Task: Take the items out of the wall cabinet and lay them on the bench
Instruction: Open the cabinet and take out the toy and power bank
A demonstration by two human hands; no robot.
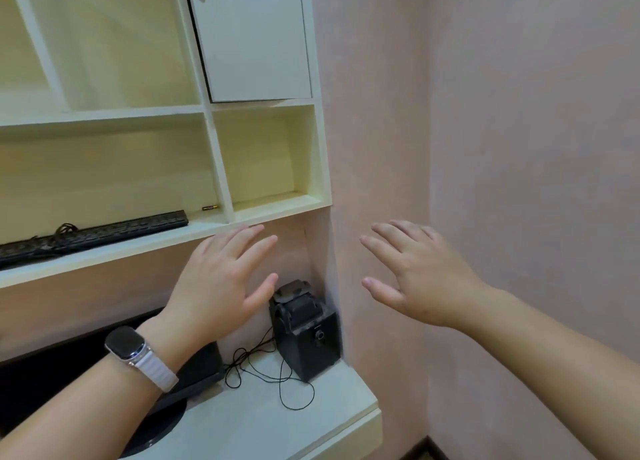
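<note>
**Hands hovering empty below the wall cabinet, with its contents not yet on the bench**

Hands are rising at the centre of the frame as a person is facing a cream wall cabinet [221,106] filling the upper left. The left hand [221,279], with a watch [130,347] strapped at the wrist, is spreading its fingers loosely just under the cabinet's bottom edge, grasping nothing. The right hand [419,276], right of centre against the pink wall [519,148], is likewise splayed and holding nothing.

Judging by how things are lying, the job is looking barely begun. A black keyboard [93,236] with a bundled cable is sitting on the cabinet's lowest shelf at the left of the frame, and a small battery [210,208] is resting near it beside the divider. The open cubby [270,158] at centre is appearing bare, while the compartment behind the door [252,34] at the top is standing slightly ajar, its contents hidden.

Below, the white bench [277,421] in the lower middle is carrying a black speaker [306,335] with a trailing thin cable [273,380] and part of a dark monitor [173,383]; whether any of these are coming from the cabinet cannot be told. What is remaining, seemingly, is lifting out the keyboard and battery, and checking behind the door.
</note>
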